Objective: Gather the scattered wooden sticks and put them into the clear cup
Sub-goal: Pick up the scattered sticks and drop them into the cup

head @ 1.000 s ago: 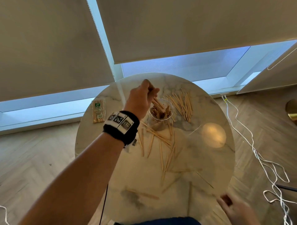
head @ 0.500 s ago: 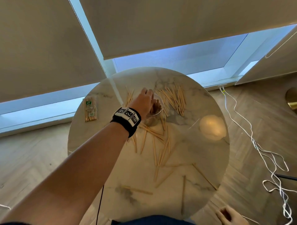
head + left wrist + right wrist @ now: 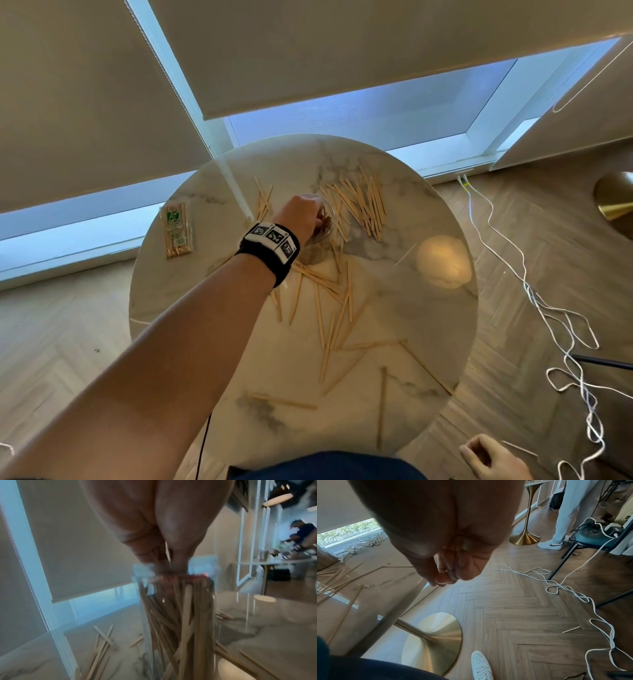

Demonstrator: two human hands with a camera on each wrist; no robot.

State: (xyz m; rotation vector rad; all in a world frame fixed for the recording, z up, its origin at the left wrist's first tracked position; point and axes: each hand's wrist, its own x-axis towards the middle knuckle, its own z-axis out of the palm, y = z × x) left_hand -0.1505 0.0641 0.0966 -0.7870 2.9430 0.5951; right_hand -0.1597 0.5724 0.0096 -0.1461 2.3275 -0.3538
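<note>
The left hand (image 3: 301, 216) sits right over the mouth of the clear cup (image 3: 323, 226), fingers bunched narrow and pointing down into it, as far as I can judge to steer sticks in end-first; whether they pinch one I cannot tell through the blur; the cup stands a little past the middle of the marble table (image 3: 428, 308), toward twelve o'clock, already packed with upright sticks (image 3: 180, 615); loose wooden sticks (image 3: 359, 205) lie fanned at the cup's two o'clock, with more strewn from its six o'clock toward me, so much gathering is left; the right hand (image 3: 489, 455) hangs off the table edge at five o'clock, loosely curled, holding nothing I can see; a wrapped packet (image 3: 176, 229) lies at nine o'clock.
</note>
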